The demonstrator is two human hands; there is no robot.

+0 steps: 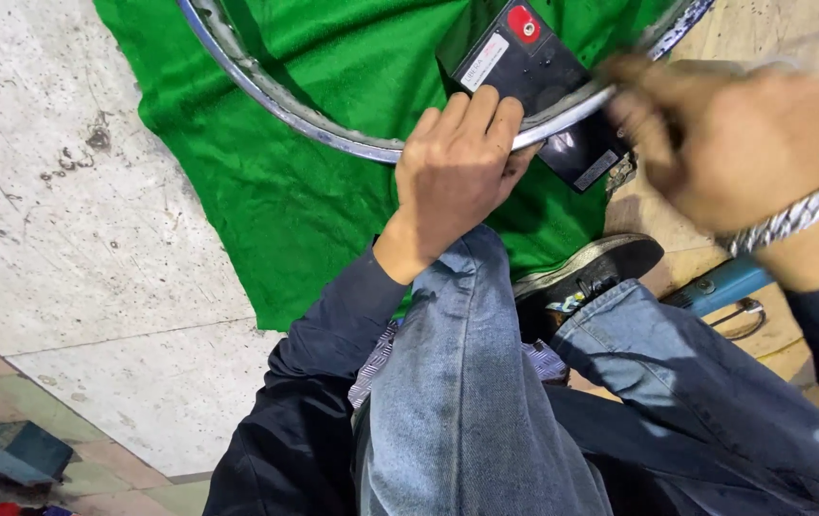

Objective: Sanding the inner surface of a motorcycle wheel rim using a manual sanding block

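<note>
A worn metal wheel rim point(266, 91) lies on a green cloth point(266, 182) spread on the concrete floor. A black box-shaped battery point(533, 67) with a red cap and a white label sits under the rim's near arc. My left hand point(452, 167) presses down on the rim right beside the battery, fingers curled over the metal. My right hand point(734, 143), blurred by motion and wearing a silver chain bracelet, hovers over the rim at the battery's right side; whether it holds anything cannot be told.
My knees in blue jeans point(467, 382) and a black shoe point(586, 272) fill the lower middle. A blue metal tool or frame part point(720, 287) lies at right. Bare concrete floor point(65, 191) stretches left, with a dark object point(13, 449) at the bottom-left corner.
</note>
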